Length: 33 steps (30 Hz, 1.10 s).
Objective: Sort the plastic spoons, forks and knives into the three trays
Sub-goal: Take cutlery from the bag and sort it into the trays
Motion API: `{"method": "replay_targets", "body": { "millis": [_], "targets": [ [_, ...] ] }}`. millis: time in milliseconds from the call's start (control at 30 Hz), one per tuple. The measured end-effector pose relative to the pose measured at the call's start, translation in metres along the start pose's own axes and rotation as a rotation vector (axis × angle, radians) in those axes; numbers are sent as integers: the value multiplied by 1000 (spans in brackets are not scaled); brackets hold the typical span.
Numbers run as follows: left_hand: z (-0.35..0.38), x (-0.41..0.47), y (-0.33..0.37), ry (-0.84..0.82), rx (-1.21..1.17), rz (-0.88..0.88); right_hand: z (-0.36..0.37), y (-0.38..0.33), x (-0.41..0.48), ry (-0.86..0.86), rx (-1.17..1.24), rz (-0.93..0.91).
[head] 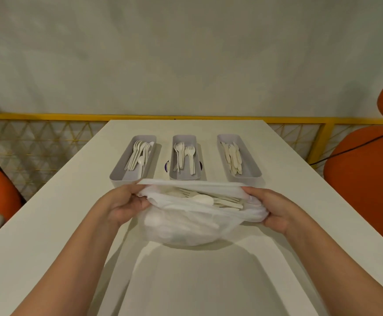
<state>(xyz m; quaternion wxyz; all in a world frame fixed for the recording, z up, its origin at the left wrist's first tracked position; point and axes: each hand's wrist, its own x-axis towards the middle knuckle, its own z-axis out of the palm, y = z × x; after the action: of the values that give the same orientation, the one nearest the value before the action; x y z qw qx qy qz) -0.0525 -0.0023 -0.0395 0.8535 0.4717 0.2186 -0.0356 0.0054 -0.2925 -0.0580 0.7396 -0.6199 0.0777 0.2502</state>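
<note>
While both hands grip it, bag (pixel 195 222) — translucent white; pale cutlery (pixel 211 200) inside.

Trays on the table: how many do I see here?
3. They stand side by side in a row on the table, just beyond the bag: the left tray, the middle tray and the right tray. No other tray seems hidden.

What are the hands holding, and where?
The left hand and right hand hold the plastic bag open, each gripping one side of its mouth.
</note>
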Motion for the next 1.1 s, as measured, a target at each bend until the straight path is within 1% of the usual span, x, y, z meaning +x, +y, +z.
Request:
{"method": "replay_targets", "body": {
  "millis": [33, 67, 100, 167, 200, 233, 267, 300, 333, 367, 400, 433, 467, 500, 533, 567, 600, 633, 667, 700, 767, 800, 833, 867, 933, 1000, 1100],
  "targets": [
    [1, 3, -1, -9, -111, -58, -1, 0, 3, 15, -10, 7],
    [2, 3, -3, -21, -162, -106, -1, 0, 4, 35, -16, 13],
    [3, 4, -4, -41, -153, -142, -2, -1, 5, 61, -16, 13],
    [3, 6, -7, -67, -24, -151, -3, -6, 6, 123, -40, -18],
    [3, 6, -8, -64, 52, -125, -3, -8, 5, 169, -96, -63],
    [3, 6, -8, -55, 113, -85, -1, -10, 3, 232, -204, -140],
    [4, 6, -8, -47, 160, -37, 1, -12, 1, 313, -364, -259],
    [5, 5, -8, -35, 197, 12, 4, -12, -1, 402, -543, -427],
    [6, 4, -7, -14, 245, 61, 11, -13, -5, 465, -689, -630],
    [7, 3, -7, 30, 312, 107, 21, -14, -12, 489, -776, -826],
    [10, 2, -8, 84, 396, 160, 30, -15, -19, 463, -830, -987],
    [13, 0, -9, 143, 491, 233, 38, -15, -23, 388, -882, -1095],
    [15, -1, -11, 205, 608, 344, 44, -14, -25, 264, -942, -1138],
    [17, -2, -13, 262, 747, 498, 48, -12, -24, 133, -1007, -1114],
    [17, -5, -15, 303, 877, 665, 51, -11, -22, 32, -1077, -1046],
    [18, -7, -16, 309, 971, 823, 52, -8, -17, -20, -1147, -964],
    [19, -9, -17, 278, 1033, 935, 51, -5, -12, -31, -1202, -887],
    [19, -8, -18, 226, 1095, 989, 48, -3, -7, -19, -1240, -827],
    [18, -5, -20, 177, 1174, 993, 45, -2, -3, -9, -1269, -772],
    [17, 0, -21, 142, 1278, 953, 43, -2, 0, -6, -1302, -710],
    [15, 13, -23, 116, 1485, 808, 40, -5, 4, -13, -1386, -561],
    [15, 17, -23, 114, 1547, 723, 40, -7, 5, -19, -1410, -497],
    [15, 21, -23, 111, 1572, 662, 40, -9, 7, -24, -1422, -450],
    [16, 23, -24, 108, 1576, 641, 40, -11, 8, -32, -1431, -409],
    [17, 26, -23, 108, 1559, 638, 40, -16, 8, -51, -1465, -353],
    [16, 29, -22, 113, 1539, 617, 41, -20, 5, -49, -1495, -388],
    [13, 34, -23, 106, 1528, 584, 51, -23, -2, -31, -1382, -639]
  ]
}}
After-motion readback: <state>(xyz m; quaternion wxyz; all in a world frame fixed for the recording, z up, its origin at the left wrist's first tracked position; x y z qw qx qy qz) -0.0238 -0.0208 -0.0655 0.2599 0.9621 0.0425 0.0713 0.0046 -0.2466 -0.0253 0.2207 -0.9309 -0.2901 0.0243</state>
